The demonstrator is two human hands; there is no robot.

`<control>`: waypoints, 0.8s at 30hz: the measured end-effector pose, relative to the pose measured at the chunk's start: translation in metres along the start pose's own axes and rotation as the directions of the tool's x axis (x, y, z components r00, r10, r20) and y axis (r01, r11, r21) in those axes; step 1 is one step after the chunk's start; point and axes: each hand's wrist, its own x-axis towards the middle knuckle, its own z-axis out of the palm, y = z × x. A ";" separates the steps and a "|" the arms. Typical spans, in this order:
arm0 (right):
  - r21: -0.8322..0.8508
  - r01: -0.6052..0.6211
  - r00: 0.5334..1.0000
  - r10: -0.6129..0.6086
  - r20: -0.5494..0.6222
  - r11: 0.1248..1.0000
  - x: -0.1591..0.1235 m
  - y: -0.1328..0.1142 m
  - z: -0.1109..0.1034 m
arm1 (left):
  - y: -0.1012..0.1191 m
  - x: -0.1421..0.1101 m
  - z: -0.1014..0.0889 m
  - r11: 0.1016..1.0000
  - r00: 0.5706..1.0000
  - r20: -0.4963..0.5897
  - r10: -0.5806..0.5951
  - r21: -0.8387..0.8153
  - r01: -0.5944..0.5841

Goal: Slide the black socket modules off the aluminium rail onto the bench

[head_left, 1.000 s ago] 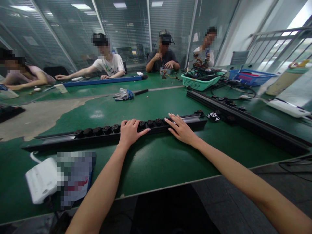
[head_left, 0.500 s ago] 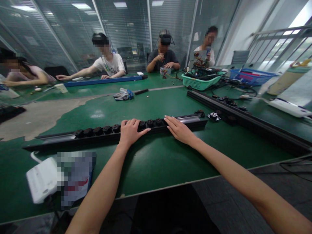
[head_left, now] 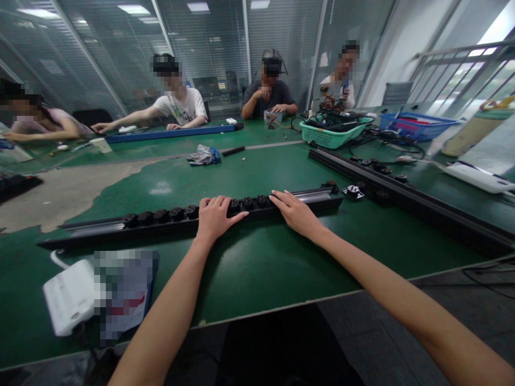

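Observation:
A long black track rail (head_left: 92, 236) with shiny strips at its ends lies across the table before me. Several round black knob-like pieces (head_left: 161, 216) sit in a row along its channel. My left hand (head_left: 214, 215) is draped over the rail's middle, fingers bent across the top and thumb stretched right along the near side. Some of the row is hidden under it. Three round pieces show between my hands. My right hand (head_left: 295, 213) rests over the rail to their right, fingers extended and slightly apart, fingertips beside the last piece.
A second black rail (head_left: 422, 198) lies at the right, near a small black-and-white piece (head_left: 353, 192). Behind are a green basket (head_left: 330, 136) of cables and a blue basket (head_left: 418, 128). A white device (head_left: 70, 297) stands front left. Several people sit across the table.
My right hand has shifted slightly left along the rail and its fingers are a little more spread. My left hand and the rail look unmoved.

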 end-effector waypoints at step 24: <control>-0.080 -0.028 0.996 0.021 -0.083 0.996 -0.002 -0.002 -0.001 | 0.000 0.000 0.001 1.000 1.000 -0.013 0.012 0.024 -0.012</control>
